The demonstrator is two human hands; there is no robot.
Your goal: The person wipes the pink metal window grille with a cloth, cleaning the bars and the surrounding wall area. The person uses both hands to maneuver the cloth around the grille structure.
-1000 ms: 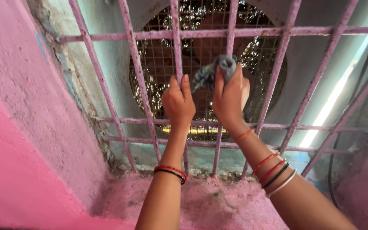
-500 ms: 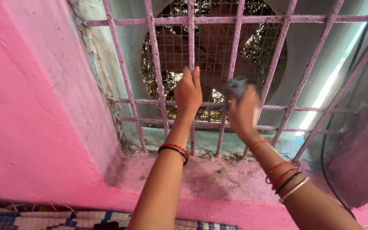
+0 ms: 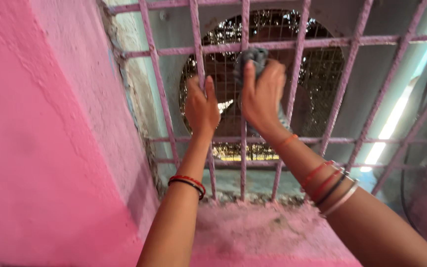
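Left hand (image 3: 202, 106) is closed around an upright bar (image 3: 197, 64) of the pink grille (image 3: 322, 38), fingers wrapped, thumb up along the bar. It serves as the brace.

Right hand (image 3: 262, 96) is closed on a grey cloth (image 3: 252, 55), bunched in the fist and pressed against the next upright bar (image 3: 244, 148), just below the upper crossbar. The cloth pokes out above the fingers; how much of it wraps behind the bar cannot be told from this view.

Position: both hands sit near the middle of the grille, well above the sill (image 3: 263, 232). Behind the bars lies a round fan opening covered by wire mesh (image 3: 317, 89).

Procedure for the wiping stroke, as judged from this moment:
- Keep the left hand locked on its bar to steady the body.
- Fold the cloth fully round the bar so all sides are contacted.
- Draw it along the bar in one even pull toward the lower crossbars.
- Work the joints where bars cross; dirt likely collects there.
- Keep knuckles off the rough paint.
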